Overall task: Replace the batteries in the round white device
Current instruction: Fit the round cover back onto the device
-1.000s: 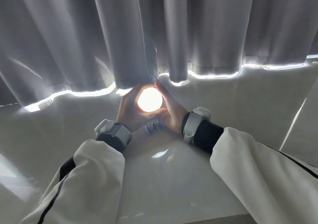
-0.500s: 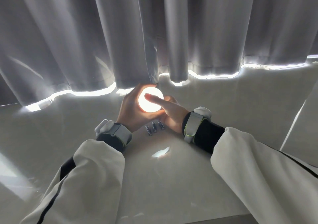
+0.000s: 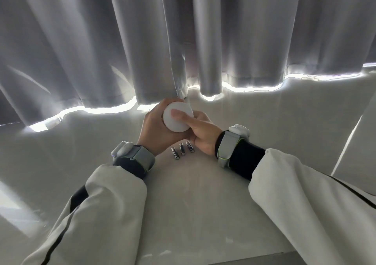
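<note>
Against the hem of the grey curtain point(image 3: 142, 40), at the far side of the pale table point(image 3: 193, 203), the round white device point(image 3: 178, 116) is held just above the surface. It glowed warm and bright half a second ago; it is now unlit and plain white. The left hand point(image 3: 156, 130) cups it from the left, fingers curled around its body. The right hand point(image 3: 201, 130) supports the other side, one finger laid flat across the front face much as before; the remaining right fingers are hidden, probably wrapped beneath. Three batteries point(image 3: 182, 150) lie side by side on the table between the wrists, unmoved.
</note>
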`<control>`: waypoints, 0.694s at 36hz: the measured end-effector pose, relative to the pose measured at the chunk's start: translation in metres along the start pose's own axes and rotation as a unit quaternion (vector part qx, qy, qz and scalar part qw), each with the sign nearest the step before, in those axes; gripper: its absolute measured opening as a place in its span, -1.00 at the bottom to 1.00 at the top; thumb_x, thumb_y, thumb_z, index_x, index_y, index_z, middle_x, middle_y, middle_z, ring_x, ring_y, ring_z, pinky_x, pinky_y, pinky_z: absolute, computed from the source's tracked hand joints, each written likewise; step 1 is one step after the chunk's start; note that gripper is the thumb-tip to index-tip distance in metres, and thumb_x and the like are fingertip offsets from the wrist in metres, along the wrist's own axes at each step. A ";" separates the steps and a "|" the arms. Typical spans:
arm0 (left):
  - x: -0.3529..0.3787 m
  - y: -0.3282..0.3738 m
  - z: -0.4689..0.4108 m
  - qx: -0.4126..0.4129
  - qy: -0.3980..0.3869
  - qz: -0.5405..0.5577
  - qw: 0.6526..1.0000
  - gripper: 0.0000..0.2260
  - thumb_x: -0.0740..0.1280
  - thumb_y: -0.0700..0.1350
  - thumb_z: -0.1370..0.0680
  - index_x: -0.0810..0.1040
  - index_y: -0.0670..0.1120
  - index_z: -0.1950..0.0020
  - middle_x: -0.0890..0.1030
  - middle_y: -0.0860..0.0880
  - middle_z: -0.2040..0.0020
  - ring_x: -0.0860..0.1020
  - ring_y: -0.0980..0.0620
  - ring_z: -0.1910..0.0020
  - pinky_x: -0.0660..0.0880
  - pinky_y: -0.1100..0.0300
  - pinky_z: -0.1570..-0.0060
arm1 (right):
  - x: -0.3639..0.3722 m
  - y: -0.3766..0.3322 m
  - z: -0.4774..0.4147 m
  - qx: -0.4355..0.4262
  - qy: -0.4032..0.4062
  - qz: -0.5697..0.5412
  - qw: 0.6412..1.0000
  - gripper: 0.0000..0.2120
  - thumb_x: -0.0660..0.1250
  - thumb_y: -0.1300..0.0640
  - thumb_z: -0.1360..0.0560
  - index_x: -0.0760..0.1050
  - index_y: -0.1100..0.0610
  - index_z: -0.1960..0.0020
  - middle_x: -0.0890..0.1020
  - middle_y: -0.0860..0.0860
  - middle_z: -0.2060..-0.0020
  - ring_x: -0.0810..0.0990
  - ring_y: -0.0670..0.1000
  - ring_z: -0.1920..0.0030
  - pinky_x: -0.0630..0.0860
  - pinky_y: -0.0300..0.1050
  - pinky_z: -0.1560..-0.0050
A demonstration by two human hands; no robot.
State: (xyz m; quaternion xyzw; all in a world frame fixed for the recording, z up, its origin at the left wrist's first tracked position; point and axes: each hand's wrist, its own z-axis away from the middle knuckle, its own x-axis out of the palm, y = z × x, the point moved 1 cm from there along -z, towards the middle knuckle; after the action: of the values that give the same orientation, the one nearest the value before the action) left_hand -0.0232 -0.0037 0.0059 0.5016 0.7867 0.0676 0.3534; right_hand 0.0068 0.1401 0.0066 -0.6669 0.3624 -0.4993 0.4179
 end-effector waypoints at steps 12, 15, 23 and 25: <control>0.002 -0.002 0.000 -0.016 0.011 -0.007 1.000 -0.38 0.71 0.11 -0.27 0.52 0.31 -0.23 0.69 0.25 -0.01 0.64 0.30 -0.01 0.53 0.40 0.04 | -0.001 -0.002 -0.003 0.021 0.010 -0.007 1.000 -0.37 0.36 -0.23 -0.58 0.50 0.22 -0.44 0.60 0.26 -0.36 0.60 0.24 -0.38 0.55 0.22 -0.39; 0.001 -0.006 0.000 -0.045 0.012 -0.013 0.999 -0.42 0.68 0.16 -0.26 0.52 0.26 -0.20 0.70 0.21 0.01 0.65 0.26 -0.01 0.58 0.30 0.04 | 0.001 -0.001 -0.003 0.011 0.004 0.007 1.000 -0.49 0.38 -0.08 -0.62 0.50 0.19 -0.45 0.60 0.27 -0.36 0.61 0.23 -0.36 0.62 0.14 -0.28; 0.004 -0.015 0.001 -0.108 -0.015 -0.016 0.994 -0.40 0.55 0.22 -0.32 0.56 0.07 -0.30 0.58 0.08 -0.16 0.56 0.31 -0.06 0.46 0.38 0.01 | -0.001 0.002 -0.007 -0.002 0.019 0.000 1.000 -0.42 0.49 0.22 -0.56 0.39 0.12 -0.53 0.63 0.14 -0.25 0.68 0.06 -0.09 0.63 -0.07 -0.12; 0.005 -0.023 0.001 -0.136 -0.033 -0.033 0.990 -0.43 0.57 0.11 -0.40 0.55 0.00 -0.35 0.52 0.03 -0.19 0.51 0.38 0.00 0.38 0.51 0.06 | -0.004 0.005 -0.011 -0.005 0.026 0.021 0.999 -0.44 0.50 0.29 -0.53 0.43 0.11 -0.48 0.61 0.20 -0.31 0.69 0.13 -0.18 0.62 -0.01 -0.26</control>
State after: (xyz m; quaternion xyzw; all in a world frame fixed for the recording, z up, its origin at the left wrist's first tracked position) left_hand -0.0408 -0.0112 -0.0074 0.4249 0.7742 0.1455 0.4460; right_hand -0.0048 0.1396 0.0025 -0.6484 0.3894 -0.5056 0.4152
